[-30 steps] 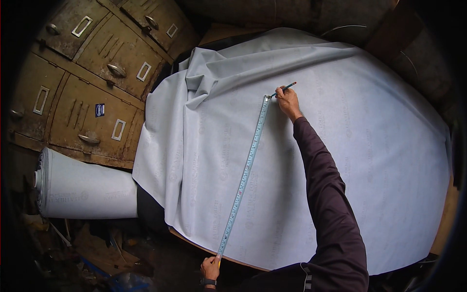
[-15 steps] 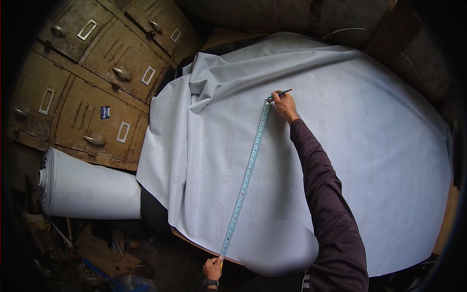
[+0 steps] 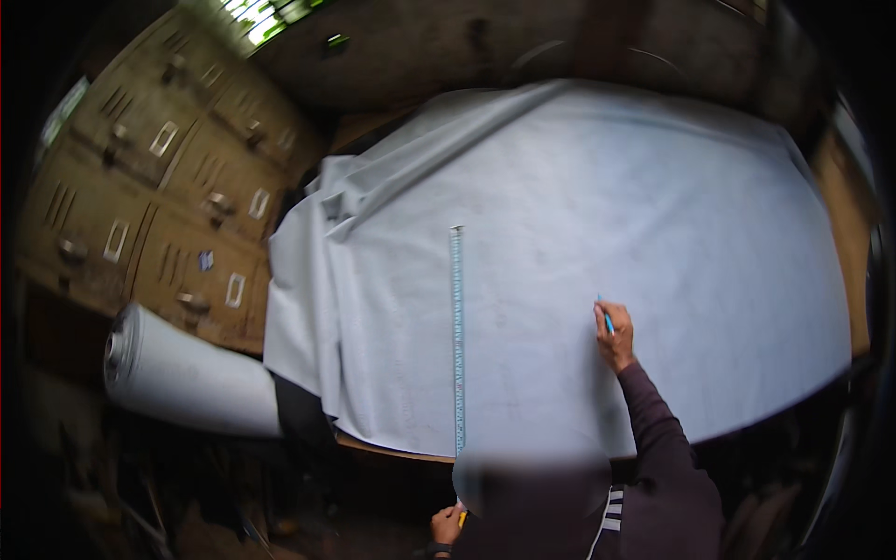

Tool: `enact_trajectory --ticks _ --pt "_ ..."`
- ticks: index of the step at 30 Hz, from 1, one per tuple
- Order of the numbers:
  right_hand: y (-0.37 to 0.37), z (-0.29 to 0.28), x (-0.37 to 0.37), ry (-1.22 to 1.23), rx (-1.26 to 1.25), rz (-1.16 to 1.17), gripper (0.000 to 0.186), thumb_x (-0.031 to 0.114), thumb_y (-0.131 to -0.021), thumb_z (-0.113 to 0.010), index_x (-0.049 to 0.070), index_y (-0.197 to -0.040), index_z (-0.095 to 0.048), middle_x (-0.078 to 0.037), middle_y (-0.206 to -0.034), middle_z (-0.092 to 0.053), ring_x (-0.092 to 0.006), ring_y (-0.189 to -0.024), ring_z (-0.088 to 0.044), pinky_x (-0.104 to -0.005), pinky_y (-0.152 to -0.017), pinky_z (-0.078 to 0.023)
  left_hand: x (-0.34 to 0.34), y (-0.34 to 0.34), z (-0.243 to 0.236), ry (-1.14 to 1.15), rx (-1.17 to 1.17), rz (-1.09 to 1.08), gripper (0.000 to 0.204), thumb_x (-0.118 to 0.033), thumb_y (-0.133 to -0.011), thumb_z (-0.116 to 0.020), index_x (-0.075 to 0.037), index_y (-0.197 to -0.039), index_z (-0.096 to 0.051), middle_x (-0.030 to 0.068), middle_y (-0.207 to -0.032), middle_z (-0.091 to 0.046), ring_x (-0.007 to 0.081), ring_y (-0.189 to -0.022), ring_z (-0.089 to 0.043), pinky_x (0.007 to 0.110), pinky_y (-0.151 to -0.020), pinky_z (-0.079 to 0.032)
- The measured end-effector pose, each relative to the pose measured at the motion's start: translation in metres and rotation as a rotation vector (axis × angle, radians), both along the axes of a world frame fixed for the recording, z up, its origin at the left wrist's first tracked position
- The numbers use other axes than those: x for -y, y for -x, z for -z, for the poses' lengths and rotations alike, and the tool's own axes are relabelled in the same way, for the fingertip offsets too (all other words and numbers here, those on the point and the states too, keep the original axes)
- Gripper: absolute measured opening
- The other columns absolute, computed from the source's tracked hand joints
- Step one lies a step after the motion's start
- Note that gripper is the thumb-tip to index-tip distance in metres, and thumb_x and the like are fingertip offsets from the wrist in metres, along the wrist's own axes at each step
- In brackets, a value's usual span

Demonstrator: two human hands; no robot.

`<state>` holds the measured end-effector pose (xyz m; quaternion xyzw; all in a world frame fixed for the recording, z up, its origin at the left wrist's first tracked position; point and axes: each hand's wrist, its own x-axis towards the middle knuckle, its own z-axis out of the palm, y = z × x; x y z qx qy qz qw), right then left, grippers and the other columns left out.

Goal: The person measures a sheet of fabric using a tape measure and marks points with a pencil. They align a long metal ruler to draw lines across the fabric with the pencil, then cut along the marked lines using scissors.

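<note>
The tape measure [image 3: 457,345] extends across the grey sheet [image 3: 728,280], its near end gripped in the curled left hand [image 3: 446,525], the right hand [image 3: 616,336] pinches a blue pencil [image 3: 609,323], and bunched folds [image 3: 338,201], a roll [image 3: 201,373] and lockers [image 3: 201,224] occupy the left.

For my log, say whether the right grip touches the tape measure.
No, the right grip holds a blue writing tool, apart from the tape measure.
</note>
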<state>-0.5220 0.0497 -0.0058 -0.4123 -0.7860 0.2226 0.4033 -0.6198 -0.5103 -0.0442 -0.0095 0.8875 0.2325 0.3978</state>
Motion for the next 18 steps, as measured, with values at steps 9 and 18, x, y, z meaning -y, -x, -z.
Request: enact_trajectory --ticks 9,18 --pt "-0.300 -0.021 0.184 0.155 0.012 0.074 0.018 0.020 -0.095 -0.062 0.005 -0.102 -0.068 -0.013 -0.098 -0.070 -0.0325 -0.091 -0.064 -0.0424 -0.084 -0.051 -0.068 -0.116 0.019 0.102 -0.025 0.100 0.031 -0.024 -0.098 -0.061 0.002 -0.085 -0.073 0.0055 -0.076 -0.068 0.0141 -0.064 -0.060 0.030 -0.062 -0.047" --pt "-0.526 -0.012 0.353 0.445 0.210 0.162 0.022 0.027 -0.096 -0.057 0.009 -0.103 -0.068 -0.011 -0.091 -0.070 -0.0317 -0.086 -0.066 -0.0416 -0.083 -0.052 -0.128 -0.243 0.027 -0.436 0.216 0.598 0.039 -0.029 -0.098 -0.063 0.005 -0.080 -0.069 -0.0023 -0.065 -0.056 0.0060 -0.063 -0.046 0.027 -0.057 -0.037"
